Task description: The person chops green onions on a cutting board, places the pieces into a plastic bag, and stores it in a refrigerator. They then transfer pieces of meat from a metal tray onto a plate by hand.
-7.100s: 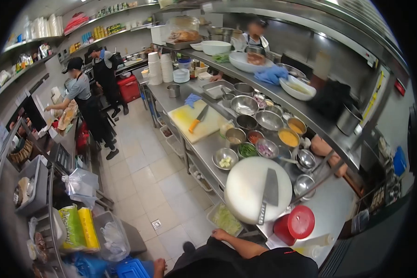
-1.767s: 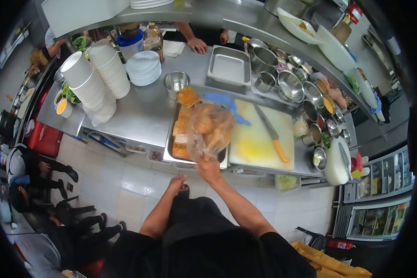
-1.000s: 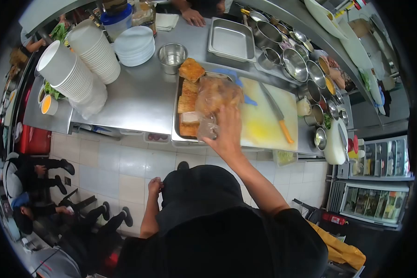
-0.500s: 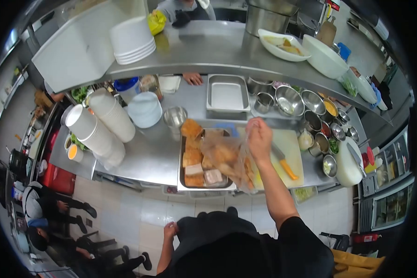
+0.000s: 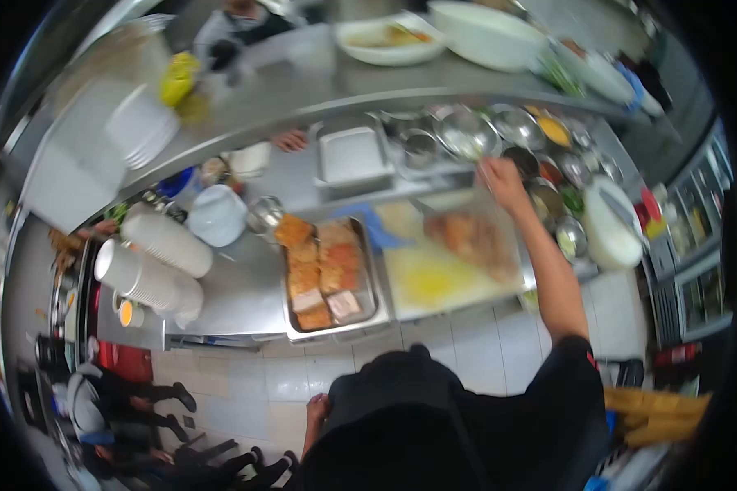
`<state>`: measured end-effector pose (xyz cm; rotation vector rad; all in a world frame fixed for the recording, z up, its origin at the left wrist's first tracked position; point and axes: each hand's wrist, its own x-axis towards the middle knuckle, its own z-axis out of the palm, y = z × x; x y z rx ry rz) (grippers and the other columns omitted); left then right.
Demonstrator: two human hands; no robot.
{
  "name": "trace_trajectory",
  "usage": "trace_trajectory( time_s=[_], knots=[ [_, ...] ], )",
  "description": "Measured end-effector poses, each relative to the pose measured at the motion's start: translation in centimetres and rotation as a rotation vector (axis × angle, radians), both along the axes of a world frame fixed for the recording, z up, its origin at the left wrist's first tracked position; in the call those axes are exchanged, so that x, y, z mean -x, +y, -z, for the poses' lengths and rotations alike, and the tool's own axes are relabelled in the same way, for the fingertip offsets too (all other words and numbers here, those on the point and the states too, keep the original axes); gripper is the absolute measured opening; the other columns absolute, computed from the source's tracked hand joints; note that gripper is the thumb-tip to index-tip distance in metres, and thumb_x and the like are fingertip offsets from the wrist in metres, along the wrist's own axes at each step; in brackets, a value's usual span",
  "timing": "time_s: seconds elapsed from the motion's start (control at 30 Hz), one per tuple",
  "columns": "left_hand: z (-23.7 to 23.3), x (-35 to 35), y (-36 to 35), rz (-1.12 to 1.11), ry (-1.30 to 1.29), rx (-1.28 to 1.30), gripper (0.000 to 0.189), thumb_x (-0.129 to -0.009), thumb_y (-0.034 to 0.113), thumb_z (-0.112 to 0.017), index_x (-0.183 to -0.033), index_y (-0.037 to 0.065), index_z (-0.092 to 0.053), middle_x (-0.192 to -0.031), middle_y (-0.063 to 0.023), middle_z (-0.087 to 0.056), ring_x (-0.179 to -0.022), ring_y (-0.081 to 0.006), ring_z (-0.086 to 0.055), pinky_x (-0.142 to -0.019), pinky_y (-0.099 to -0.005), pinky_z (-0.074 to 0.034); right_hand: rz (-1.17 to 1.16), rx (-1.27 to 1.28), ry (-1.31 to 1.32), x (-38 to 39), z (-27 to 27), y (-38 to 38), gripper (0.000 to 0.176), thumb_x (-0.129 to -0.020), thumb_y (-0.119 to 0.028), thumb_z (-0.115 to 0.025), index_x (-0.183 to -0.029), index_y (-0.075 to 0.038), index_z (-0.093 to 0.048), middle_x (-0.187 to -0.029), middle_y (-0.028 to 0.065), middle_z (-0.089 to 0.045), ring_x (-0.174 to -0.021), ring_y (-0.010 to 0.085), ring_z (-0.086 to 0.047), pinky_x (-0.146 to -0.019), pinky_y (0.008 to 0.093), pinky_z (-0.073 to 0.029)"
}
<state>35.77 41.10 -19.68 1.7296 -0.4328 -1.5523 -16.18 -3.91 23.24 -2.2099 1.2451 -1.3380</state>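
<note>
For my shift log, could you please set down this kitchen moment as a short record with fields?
right hand: raised, gripping the top of a clear plastic bag of fried pieces
bag position: hanging over the white cutting board
left hand: low, by the person's dark clothing; grip unclear
steel tray: left of the board, holds fried pieces in rows
white cups: stacked on their side, left of the tray
empty steel pan: behind the tray
steel bowls: in a row behind the board
</note>
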Motion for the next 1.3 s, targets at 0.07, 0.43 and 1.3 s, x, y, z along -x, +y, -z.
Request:
trace_trajectory(
  time_s=[0.07, 0.43, 1.3],
  knots=[
    [1.2, -0.8, 1.0, 0.109, 0.042, -0.019, 0.031, -0.094, 0.023, -0.060, -0.111, -0.003, -0.061, -0.074, -0.0041, -0.063, -0.063, -0.0134, -0.061, -0.054, -0.0267, -0.047, -0.099, -0.111, -0.070, 2.8, 1.2, -0.7, 0.036, -0.097, -0.021, -0.055, -0.066, -0.003, -0.052, -0.059, -0.0038, -0.046, -0.056, 0.0062, -0.040, -0.049, 0.0281, -0.033],
    [-5.3, 5.5, -2.5, 0.055, -0.265, -0.352, 0.049, -0.093, 0.029, -0.064, -0.130, 0.001, -0.050, -0.098, -0.0140, -0.066, -0.079, -0.0251, -0.065, -0.069, -0.0377, -0.055, -0.213, -0.663, -0.213, 7.8, 10.9, 5.6, 0.039, -0.091, -0.029, -0.070, -0.063, -0.010, -0.051, -0.056, -0.0103, -0.040, -0.052, 0.0016, -0.034, -0.046, 0.0242, -0.026],
    [-4.5, 12.5, -5.1, 0.157, -0.549, -0.222, 0.057, -0.082, 0.046, -0.065, -0.121, 0.005, -0.064, -0.113, -0.0186, -0.068, -0.109, -0.0321, -0.064, -0.097, -0.0377, -0.049, -0.634, 1.402, -0.737, -2.5, -21.5, 24.8, 0.046, -0.088, -0.040, -0.058, -0.110, 0.001, -0.059, -0.113, 0.0144, -0.061, -0.101, 0.0298, -0.058, -0.091, 0.0404, -0.045]
  ],
)
